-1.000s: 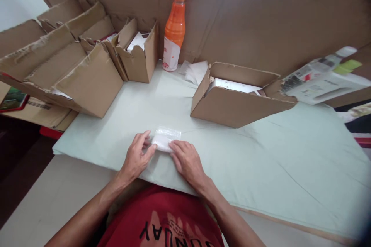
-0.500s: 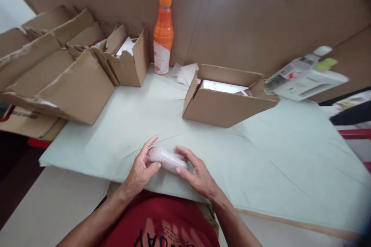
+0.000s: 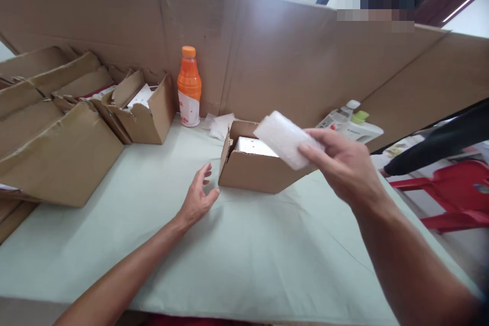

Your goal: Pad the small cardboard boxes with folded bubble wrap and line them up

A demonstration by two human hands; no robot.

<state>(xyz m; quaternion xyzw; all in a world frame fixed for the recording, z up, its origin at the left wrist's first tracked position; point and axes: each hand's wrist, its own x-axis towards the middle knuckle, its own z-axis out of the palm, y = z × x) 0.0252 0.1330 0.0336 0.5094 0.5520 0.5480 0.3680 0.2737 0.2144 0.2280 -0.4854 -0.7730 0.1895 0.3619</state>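
Gripping the white bubble-wrapped packet (image 3: 286, 138) by one end only, the right hand (image 3: 344, 165) held it in the air above the open cardboard box (image 3: 255, 170) on the counter (image 3: 244, 260). The fingers were clamped on its near end, and so shallow a pinch might have let the packet slip. The left hand (image 3: 198, 198) hovered empty, fingers apart, just beside the box.

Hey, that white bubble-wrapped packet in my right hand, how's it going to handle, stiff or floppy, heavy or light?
The bubble-wrapped packet probably feels light: the right hand holds it up by one end with fingertips alone. It seems fairly stiff, since the free end juts out without drooping. The padded wrap likely grips well rather than slipping.
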